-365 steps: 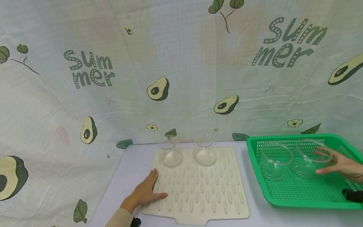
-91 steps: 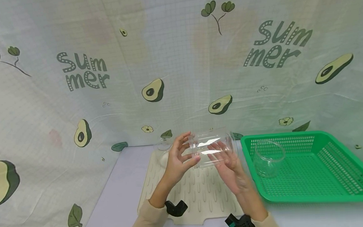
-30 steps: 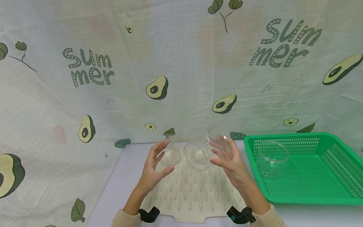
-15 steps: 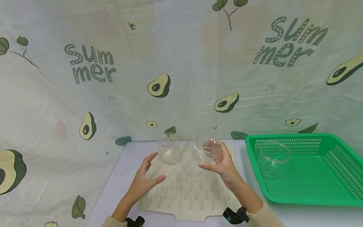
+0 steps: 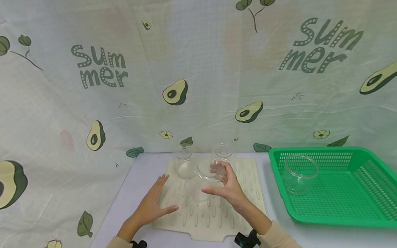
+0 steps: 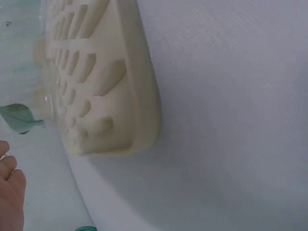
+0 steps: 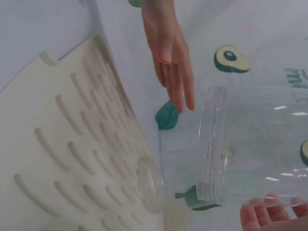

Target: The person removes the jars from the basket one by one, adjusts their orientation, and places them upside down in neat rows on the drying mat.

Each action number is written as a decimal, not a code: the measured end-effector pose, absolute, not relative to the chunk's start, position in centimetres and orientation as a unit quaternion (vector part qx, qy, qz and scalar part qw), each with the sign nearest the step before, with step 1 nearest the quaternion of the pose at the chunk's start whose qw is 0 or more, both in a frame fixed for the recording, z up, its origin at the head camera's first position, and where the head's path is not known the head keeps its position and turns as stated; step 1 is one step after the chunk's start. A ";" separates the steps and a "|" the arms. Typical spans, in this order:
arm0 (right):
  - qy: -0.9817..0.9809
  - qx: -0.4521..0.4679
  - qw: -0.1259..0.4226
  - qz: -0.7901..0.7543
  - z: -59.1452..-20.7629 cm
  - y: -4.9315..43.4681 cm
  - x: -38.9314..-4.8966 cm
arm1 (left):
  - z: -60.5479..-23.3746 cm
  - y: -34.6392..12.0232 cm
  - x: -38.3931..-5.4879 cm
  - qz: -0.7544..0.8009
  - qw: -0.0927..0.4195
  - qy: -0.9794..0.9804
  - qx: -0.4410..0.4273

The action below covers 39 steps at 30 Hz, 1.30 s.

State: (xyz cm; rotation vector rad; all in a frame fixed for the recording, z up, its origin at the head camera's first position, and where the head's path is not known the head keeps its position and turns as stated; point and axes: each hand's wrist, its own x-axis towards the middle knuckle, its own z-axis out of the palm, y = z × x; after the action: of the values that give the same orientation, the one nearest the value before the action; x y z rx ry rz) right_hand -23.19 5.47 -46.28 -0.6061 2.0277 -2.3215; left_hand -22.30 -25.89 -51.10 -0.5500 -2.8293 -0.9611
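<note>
My right hand [image 5: 227, 187] grips a clear jar [image 7: 260, 144] by its side, fingers curled round it, above the ribbed beige mat [image 5: 222, 214]. The jar's ridged rim faces the mat in the right wrist view, with a gap between them. Over the mat's left edge, my left hand [image 5: 150, 204] is spread, thumb apart from fingers, holding nothing. Two more clear jars stand at the back of the mat: the left jar [image 5: 186, 169] and the right jar [image 5: 223, 150], partly behind the held one. Another clear jar [image 5: 300, 174] stands in the green basket [image 5: 347, 225].
The green basket lies right of the mat on a white table [image 5: 277, 210]. Behind the table hangs a pale cloth [image 5: 201, 62] printed with avocados and leaves. The jars are see-through, so their outlines are faint.
One jar has left the basket. Both hands turned it over the mat, then my left hand let go and drew back left. My right hand has since brought it left and nearer.
</note>
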 end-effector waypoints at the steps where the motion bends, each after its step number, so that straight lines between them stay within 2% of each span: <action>1: 0.648 -0.192 0.001 -0.737 -46.4 5.3 -23.2 | -51.3 -26.0 -22.3 -0.300 0.052 -0.935 -0.181; 11: 0.683 -0.171 0.009 -0.710 -47.9 3.8 -23.9 | -53.2 -27.0 -21.8 -0.153 0.039 -0.964 -0.215; 20: 0.690 -0.180 0.013 -0.700 -48.9 2.2 -24.8 | -54.3 -27.2 -21.5 -0.123 0.026 -0.959 -0.254; 28: 0.722 -0.175 0.032 -0.669 -49.8 0.7 -25.2 | -55.1 -27.4 -21.3 -0.108 -0.010 -0.964 -0.242; 39: 0.746 -0.164 0.041 -0.644 -50.6 -1.1 -25.4 | -55.4 -27.3 -21.3 -0.102 -0.026 -0.966 -0.237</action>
State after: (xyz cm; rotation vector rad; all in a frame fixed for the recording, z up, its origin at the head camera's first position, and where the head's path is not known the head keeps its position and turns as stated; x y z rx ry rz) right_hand -25.36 -1.05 -50.60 -0.5019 2.2830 -1.9727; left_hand -21.34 -27.34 -55.44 -0.7586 -3.0845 -0.3267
